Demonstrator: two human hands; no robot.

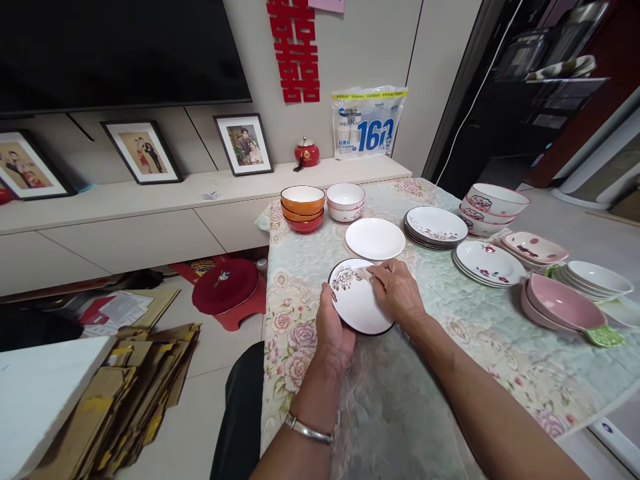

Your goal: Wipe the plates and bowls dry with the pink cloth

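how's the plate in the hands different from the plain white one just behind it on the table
The held plate carries a brown flower print near its far edge and a dark rim; the plain white plate shows neither. The held plate is gripped at its near-left edge by the left hand, with the right hand resting on top, while the plain white plate lies untouched on the floral tablecloth. Both are round, shallow and white-faced.

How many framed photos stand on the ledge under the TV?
3: one framed photo at the far left edge, partly cut off; a second in the middle; a third nearest the red jar. More may lie outside the frame.
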